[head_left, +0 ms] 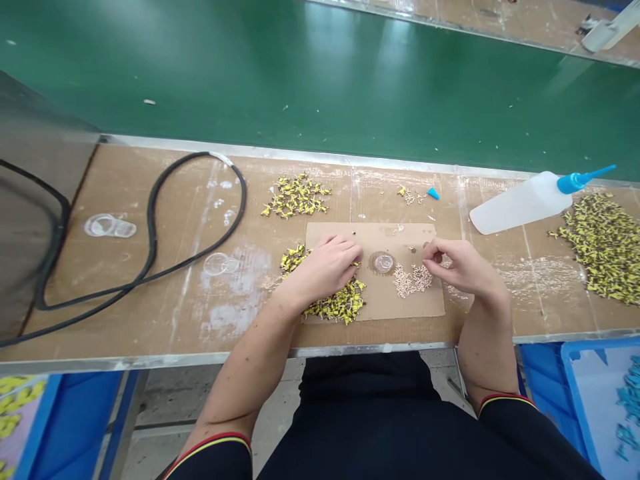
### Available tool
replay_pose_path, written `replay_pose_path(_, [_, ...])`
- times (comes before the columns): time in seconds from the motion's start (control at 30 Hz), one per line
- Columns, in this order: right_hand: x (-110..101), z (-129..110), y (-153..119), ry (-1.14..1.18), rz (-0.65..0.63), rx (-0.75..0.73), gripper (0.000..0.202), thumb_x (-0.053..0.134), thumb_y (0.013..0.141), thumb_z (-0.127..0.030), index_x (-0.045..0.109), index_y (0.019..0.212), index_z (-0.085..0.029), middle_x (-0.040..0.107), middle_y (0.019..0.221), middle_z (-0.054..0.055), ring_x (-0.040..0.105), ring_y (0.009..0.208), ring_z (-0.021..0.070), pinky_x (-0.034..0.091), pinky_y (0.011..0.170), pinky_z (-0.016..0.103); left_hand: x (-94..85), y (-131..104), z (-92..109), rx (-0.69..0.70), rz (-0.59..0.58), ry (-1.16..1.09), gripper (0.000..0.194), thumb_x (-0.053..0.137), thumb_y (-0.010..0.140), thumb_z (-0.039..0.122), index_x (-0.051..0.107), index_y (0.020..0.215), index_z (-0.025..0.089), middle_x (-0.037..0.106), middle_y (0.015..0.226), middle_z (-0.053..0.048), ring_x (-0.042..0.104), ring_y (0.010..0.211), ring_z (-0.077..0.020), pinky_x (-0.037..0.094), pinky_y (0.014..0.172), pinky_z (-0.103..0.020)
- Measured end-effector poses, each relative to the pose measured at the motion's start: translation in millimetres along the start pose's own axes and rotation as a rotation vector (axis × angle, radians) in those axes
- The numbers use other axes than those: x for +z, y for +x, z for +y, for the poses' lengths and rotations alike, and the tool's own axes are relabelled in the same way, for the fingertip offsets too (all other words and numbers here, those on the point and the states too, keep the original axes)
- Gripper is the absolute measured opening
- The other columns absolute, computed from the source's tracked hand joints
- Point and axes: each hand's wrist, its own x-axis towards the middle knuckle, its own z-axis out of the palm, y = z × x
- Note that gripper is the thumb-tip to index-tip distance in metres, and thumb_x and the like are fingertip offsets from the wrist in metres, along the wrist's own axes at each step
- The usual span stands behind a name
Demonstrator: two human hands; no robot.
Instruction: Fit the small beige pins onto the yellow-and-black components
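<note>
My left hand [334,263] rests over a pile of small yellow-and-dark pieces [340,305], its fingers curled down at the pile's edge; its fingertips are partly hidden, and I cannot make out what is in them. My right hand [457,263] is raised over the right side of a cardboard sheet [380,312], thumb and forefinger pinched together. Anything in that pinch is too small to name. Just left of it lies a scatter of tiny pale pink pieces [411,280]. Between the hands sits a small clear round dish [383,263] on the cardboard.
A white squeeze bottle [523,202] with a blue nozzle lies at right, near a large yellow heap [607,247]. Another yellow heap [297,196] and a blue cap [433,193] lie behind the cardboard. A black cable [153,227] loops at left. Blue trays [575,387] flank the bench below.
</note>
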Motion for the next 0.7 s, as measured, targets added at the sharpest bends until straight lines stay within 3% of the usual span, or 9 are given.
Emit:
replay_pose_path(0.17, [5.3, 2.3, 3.3, -0.036, 0.167, -0.091, 0.009, 0.063, 0.093, -0.021, 0.069, 0.086, -0.019, 0.073, 0.076, 0.002, 0.064, 0.063, 0.0129, 0.052, 0.06, 0.025, 3.5, 0.2, 1.4, 0.025, -0.006, -0.01, 0.022, 0.044, 0.097, 0.008, 0.065, 0.102, 0.015, 0.07, 0.099, -0.008, 0.059, 0.096, -0.0231, 0.039, 0.094, -0.04])
replay_pose_path(0.3, [10.1, 6.8, 5.0, -0.054, 0.207, -0.115, 0.012, 0.065, 0.095, -0.02, 0.077, 0.094, -0.021, 0.081, 0.09, 0.004, 0.074, 0.076, 0.017, 0.057, 0.066, 0.029, 6.2, -0.8, -3.1, 0.04, 0.014, -0.02, 0.028, 0.043, 0.098, 0.01, 0.067, 0.111, 0.015, 0.068, 0.102, -0.009, 0.058, 0.1, -0.0243, 0.04, 0.096, -0.04])
replay_pose_path(0.43, [13.8, 9.4, 5.5, -0.013, 0.26, -0.109, 0.012, 0.068, 0.093, -0.02, 0.079, 0.092, -0.024, 0.082, 0.09, 0.002, 0.077, 0.079, 0.0184, 0.06, 0.069, 0.031, 3.3, -2.0, -6.6, 0.042, 0.026, -0.052, 0.027, 0.044, 0.098, 0.013, 0.07, 0.103, 0.017, 0.065, 0.094, -0.008, 0.058, 0.096, -0.0235, 0.041, 0.095, -0.041])
replay_pose_path(0.57, [16.9, 7.9, 7.1, 0.046, 0.33, -0.102, 0.007, 0.073, 0.09, -0.022, 0.08, 0.089, -0.024, 0.081, 0.084, 0.001, 0.076, 0.073, 0.0179, 0.06, 0.066, 0.03, -10.0, -6.5, -7.1, 0.057, 0.156, -0.205, 0.021, 0.046, 0.101, 0.019, 0.067, 0.097, 0.018, 0.064, 0.094, -0.006, 0.059, 0.094, -0.0207, 0.044, 0.094, -0.039])
replay_pose_path(0.7, [23.2, 3.5, 9.6, 0.117, 0.397, -0.132, 0.006, 0.075, 0.088, -0.021, 0.08, 0.087, -0.025, 0.081, 0.082, 0.001, 0.076, 0.072, 0.0176, 0.06, 0.064, 0.03, -19.8, -12.1, -4.5, 0.079, 0.347, -0.479, 0.014, 0.045, 0.103, 0.019, 0.059, 0.102, 0.019, 0.067, 0.114, -0.008, 0.062, 0.106, -0.0191, 0.047, 0.094, -0.037])
